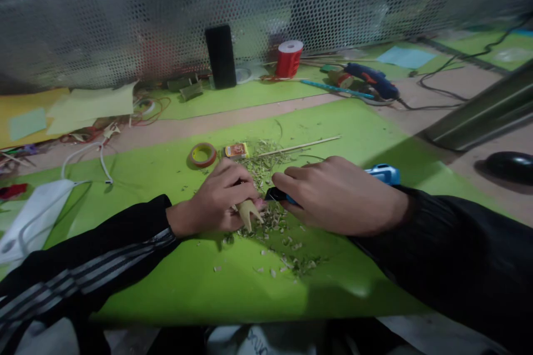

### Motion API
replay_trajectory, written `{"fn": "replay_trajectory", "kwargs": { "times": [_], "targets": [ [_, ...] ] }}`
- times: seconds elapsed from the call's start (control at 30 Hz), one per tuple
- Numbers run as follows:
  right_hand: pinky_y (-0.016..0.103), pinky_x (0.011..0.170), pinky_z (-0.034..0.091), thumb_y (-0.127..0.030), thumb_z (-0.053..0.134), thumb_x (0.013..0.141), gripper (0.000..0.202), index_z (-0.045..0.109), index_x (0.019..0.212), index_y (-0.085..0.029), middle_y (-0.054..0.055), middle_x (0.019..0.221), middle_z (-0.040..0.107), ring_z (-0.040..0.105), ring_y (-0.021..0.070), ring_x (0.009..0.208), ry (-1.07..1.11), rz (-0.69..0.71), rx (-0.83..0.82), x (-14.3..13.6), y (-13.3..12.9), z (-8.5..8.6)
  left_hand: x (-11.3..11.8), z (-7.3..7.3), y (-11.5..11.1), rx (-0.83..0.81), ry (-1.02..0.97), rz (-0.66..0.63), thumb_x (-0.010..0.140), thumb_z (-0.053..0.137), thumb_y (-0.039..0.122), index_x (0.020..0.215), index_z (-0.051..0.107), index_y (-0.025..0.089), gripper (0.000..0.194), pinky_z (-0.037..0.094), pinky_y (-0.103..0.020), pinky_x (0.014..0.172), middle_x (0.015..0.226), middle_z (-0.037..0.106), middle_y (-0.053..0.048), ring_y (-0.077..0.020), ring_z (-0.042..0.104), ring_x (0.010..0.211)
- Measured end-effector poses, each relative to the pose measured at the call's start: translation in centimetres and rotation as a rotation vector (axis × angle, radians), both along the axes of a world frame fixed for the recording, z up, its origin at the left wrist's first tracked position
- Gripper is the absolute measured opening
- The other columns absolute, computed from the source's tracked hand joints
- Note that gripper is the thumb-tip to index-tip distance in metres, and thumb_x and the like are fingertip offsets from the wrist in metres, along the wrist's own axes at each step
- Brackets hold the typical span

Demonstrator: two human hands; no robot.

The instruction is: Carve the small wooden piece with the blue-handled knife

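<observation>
My left hand (220, 197) is closed around a pale, notched piece of wood or bamboo (249, 215), whose forked end points down toward me. My right hand (339, 197) grips a blue and black utility knife (381, 173); its black front end (275, 194) meets the fingertips of my left hand. Under and around both hands, shavings (272, 219) are scattered on the green mat (175, 283). Just beyond my left hand lie a reddish tape roll (202, 155) and a small yellow and red box (236, 150). A thin stick (302, 146) rests beyond the shavings.
Along the perforated metal screen (250, 5) stand a black phone (221, 56) and a red spool (288, 59). A blue glue gun (372, 81) with its cord, a metal post (483, 105) and a black mouse (510, 167) are at the right. A white power strip (35, 219) lies left.
</observation>
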State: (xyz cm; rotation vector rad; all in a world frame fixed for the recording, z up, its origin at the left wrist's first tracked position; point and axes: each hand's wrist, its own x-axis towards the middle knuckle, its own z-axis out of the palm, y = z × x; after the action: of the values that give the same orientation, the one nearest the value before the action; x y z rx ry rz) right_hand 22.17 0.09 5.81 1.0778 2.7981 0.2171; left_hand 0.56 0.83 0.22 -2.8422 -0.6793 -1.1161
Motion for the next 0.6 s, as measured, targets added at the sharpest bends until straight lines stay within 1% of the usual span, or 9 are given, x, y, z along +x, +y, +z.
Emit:
{"fn": "replay_trajectory", "kwargs": {
  "times": [0.03, 0.1, 0.3, 0.47, 0.6],
  "targets": [
    [0.031, 0.050, 0.008, -0.022, 0.052, 0.087, 0.010, 0.060, 0.089, -0.017, 0.004, 0.074, 0.067, 0.052, 0.0128, 0.052, -0.005, -0.002, -0.009, 0.00, 0.01, -0.03, -0.06, -0.06, -0.01, 0.007, -0.007, -0.007, 0.087, 0.064, 0.022, 0.079, 0.055, 0.018, 0.013, 0.041, -0.032, 0.072, 0.084, 0.056, -0.002, -0.0160, 0.048, 0.080],
    [0.031, 0.050, 0.008, -0.022, 0.050, 0.087, 0.011, 0.060, 0.089, -0.017, 0.004, 0.075, 0.067, 0.053, 0.0132, 0.053, -0.010, -0.008, -0.025, -0.04, 0.00, -0.02, -0.13, -0.14, -0.07, 0.024, -0.016, -0.007, 0.085, 0.067, 0.023, 0.080, 0.055, 0.018, 0.014, 0.040, -0.033, 0.075, 0.087, 0.055, -0.002, -0.0171, 0.048, 0.084],
    [0.031, 0.050, 0.009, -0.018, 0.050, 0.084, 0.011, 0.059, 0.091, -0.017, 0.004, 0.077, 0.067, 0.054, 0.0134, 0.054, -0.024, 0.005, -0.052, -0.25, 0.00, 0.12, -0.21, -0.16, -0.22, 0.032, -0.008, 0.020, 0.084, 0.066, 0.024, 0.081, 0.055, 0.020, 0.012, 0.038, -0.036, 0.077, 0.090, 0.055, -0.003, -0.0183, 0.048, 0.086],
    [0.031, 0.050, 0.009, -0.019, 0.049, 0.086, 0.011, 0.059, 0.090, -0.017, 0.004, 0.076, 0.067, 0.055, 0.0139, 0.055, -0.031, 0.005, -0.050, -0.24, -0.05, 0.06, -0.26, -0.10, -0.13, 0.037, 0.025, 0.023, 0.085, 0.065, 0.026, 0.087, 0.055, 0.020, 0.012, 0.037, -0.038, 0.077, 0.091, 0.055, -0.004, -0.0192, 0.050, 0.086],
    [0.032, 0.050, 0.009, -0.020, 0.050, 0.086, 0.012, 0.060, 0.091, -0.017, 0.004, 0.076, 0.067, 0.056, 0.0144, 0.056, -0.024, 0.001, -0.049, -0.13, -0.06, -0.01, -0.21, -0.06, -0.01, 0.059, 0.037, 0.014, 0.084, 0.064, 0.024, 0.086, 0.054, 0.019, 0.011, 0.036, -0.037, 0.075, 0.088, 0.054, -0.004, -0.0195, 0.050, 0.088]
  ]
}}
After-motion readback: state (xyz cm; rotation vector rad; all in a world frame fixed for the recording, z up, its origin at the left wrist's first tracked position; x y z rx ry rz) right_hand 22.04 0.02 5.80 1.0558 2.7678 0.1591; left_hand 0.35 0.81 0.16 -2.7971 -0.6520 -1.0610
